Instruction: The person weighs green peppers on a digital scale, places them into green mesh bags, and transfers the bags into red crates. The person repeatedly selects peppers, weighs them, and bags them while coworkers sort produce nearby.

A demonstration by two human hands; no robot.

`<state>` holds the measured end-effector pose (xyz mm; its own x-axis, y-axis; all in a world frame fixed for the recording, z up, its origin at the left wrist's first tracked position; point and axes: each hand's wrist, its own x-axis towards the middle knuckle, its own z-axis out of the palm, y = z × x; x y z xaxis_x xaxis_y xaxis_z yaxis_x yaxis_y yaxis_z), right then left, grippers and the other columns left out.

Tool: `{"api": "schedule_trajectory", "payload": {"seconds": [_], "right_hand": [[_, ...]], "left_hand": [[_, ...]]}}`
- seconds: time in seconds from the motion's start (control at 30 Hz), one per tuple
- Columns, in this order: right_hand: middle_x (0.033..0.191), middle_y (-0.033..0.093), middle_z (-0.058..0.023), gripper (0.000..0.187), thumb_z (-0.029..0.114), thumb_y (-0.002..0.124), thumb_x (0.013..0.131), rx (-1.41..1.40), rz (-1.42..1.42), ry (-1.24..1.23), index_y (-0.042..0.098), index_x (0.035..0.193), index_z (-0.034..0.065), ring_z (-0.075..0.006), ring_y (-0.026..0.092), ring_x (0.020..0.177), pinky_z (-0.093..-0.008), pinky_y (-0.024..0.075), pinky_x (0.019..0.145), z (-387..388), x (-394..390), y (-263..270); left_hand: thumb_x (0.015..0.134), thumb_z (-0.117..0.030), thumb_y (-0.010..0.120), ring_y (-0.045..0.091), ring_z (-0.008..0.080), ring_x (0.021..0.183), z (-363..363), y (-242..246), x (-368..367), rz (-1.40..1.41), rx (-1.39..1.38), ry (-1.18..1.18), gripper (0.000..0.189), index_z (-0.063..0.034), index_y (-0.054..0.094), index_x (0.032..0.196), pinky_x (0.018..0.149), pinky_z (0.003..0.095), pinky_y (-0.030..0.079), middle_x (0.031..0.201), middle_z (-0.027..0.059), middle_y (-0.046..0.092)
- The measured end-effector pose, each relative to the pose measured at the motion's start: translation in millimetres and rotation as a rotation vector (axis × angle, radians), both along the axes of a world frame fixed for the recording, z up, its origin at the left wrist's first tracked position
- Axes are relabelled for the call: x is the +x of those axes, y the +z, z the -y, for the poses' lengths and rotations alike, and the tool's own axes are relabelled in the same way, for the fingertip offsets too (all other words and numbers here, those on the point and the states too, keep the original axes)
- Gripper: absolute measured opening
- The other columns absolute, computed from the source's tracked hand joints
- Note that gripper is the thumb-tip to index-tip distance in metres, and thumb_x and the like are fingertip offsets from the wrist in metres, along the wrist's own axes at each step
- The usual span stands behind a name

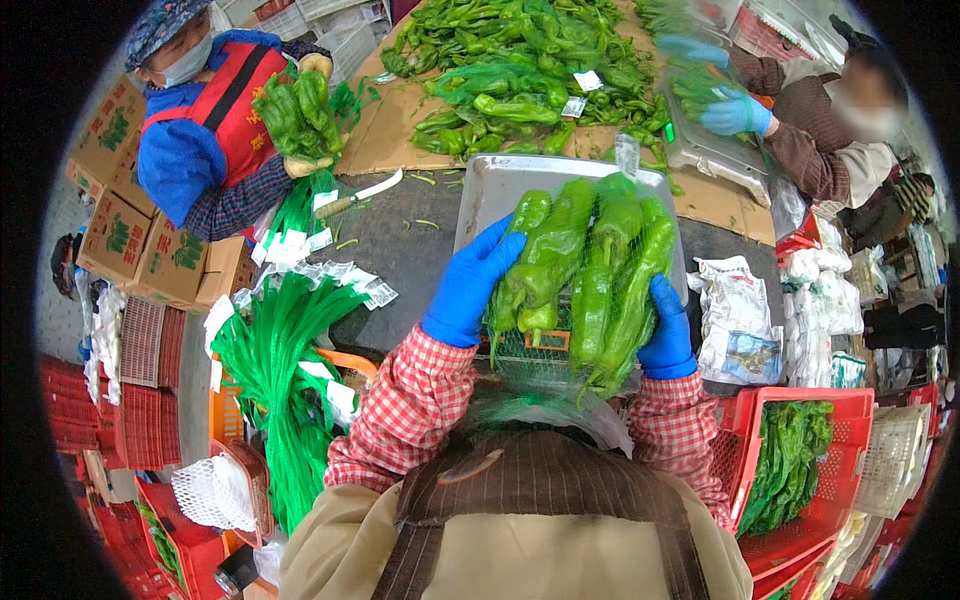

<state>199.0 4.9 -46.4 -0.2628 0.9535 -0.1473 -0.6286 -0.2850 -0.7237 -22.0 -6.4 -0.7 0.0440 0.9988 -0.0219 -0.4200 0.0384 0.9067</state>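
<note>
A green mesh bag of long green peppers is held between my two blue-gloved hands, above the near part of a metal weighing tray. My left hand grips the bag's left side, thumb on the near face. On the opposite side, my right hand presses against the peppers, its fingers partly hidden. A white label sticks up at the bag's far end. Loose green netting hangs toward my apron.
Loose and bagged peppers cover cardboard at the back. A knife lies left of the tray. Bundled green mesh bags hang at left; a red crate of peppers stands at right. Co-workers handle peppers at both sides.
</note>
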Motion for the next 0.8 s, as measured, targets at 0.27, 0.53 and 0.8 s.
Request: {"api": "schedule_trajectory", "payload": {"seconds": [0.27, 0.53, 0.8], "right_hand": [[0.118, 0.044, -0.0097, 0.047, 0.029, 0.047, 0.082, 0.155, 0.002, -0.078, 0.035, 0.122, 0.0064, -0.0233, 0.046, 0.104, -0.0371, 0.0387, 0.087, -6, 15, -10], [0.114, 0.047, -0.0072, 0.039, 0.015, 0.049, 0.082, 0.190, -0.020, -0.078, 0.039, 0.119, 0.0067, -0.0189, 0.048, 0.100, -0.0326, 0.0411, 0.083, -1, 11, -10], [0.111, 0.049, -0.0065, 0.053, 0.004, 0.061, 0.072, 0.405, 0.324, -0.126, 0.039, 0.120, 0.0042, -0.0154, 0.046, 0.100, -0.0298, 0.0374, 0.086, 14, 9, 7]], "left_hand": [[0.080, -0.012, 0.052, 0.043, 0.0144, 0.105, 14, 9, 4, -0.127, 0.196, 0.094, 0.044, -0.0008, 0.038, 0.120, 0.090, 0.0270, 0.033, 0.116, 0.0082, 0.046], [0.080, -0.012, 0.052, 0.046, 0.0131, 0.099, 20, 20, 12, -0.186, 0.225, 0.085, 0.038, -0.0010, 0.043, 0.116, 0.085, 0.0261, 0.037, 0.108, 0.0065, 0.050], [0.087, -0.023, 0.040, 0.050, 0.0120, 0.085, 11, -4, 3, -0.040, 0.109, 0.149, 0.032, 0.0005, 0.048, 0.107, 0.074, 0.0260, 0.041, 0.099, 0.0060, 0.054]]}}
